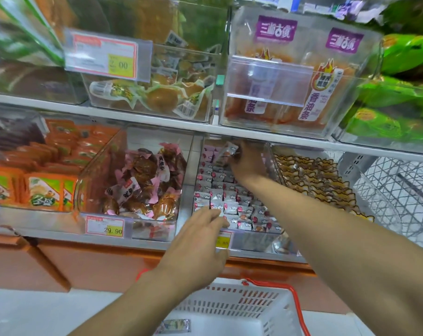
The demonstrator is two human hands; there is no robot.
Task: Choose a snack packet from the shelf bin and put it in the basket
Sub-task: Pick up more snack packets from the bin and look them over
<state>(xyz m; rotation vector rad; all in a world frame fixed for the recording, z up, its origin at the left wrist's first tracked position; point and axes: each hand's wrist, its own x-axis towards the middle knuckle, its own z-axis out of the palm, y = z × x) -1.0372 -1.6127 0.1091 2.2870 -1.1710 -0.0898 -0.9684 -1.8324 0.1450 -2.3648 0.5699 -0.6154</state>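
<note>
On the lower shelf stands a clear bin (276, 230) filled with several small silver and red snack packets (226, 197). My right hand (248, 163) is deep at the back of this bin and pinches one small packet (227, 152), lifted above the others. In front of the bin's front edge hovers my left hand (200, 243), fingers straight and loosely spread, holding nothing. Below, a white basket (232, 304) with red handles sits on the floor, with one silvery packet (175, 326) lying inside it.
Neighbouring bins hold brown and pink wrapped snacks (142, 180), orange packets (45, 187) and yellowish packets (317, 180). The upper shelf (157, 120) overhangs the bin closely, carrying more clear bins. A yellow price tag (223, 241) hangs below the bin. A white wire rack (394, 190) stands at the right.
</note>
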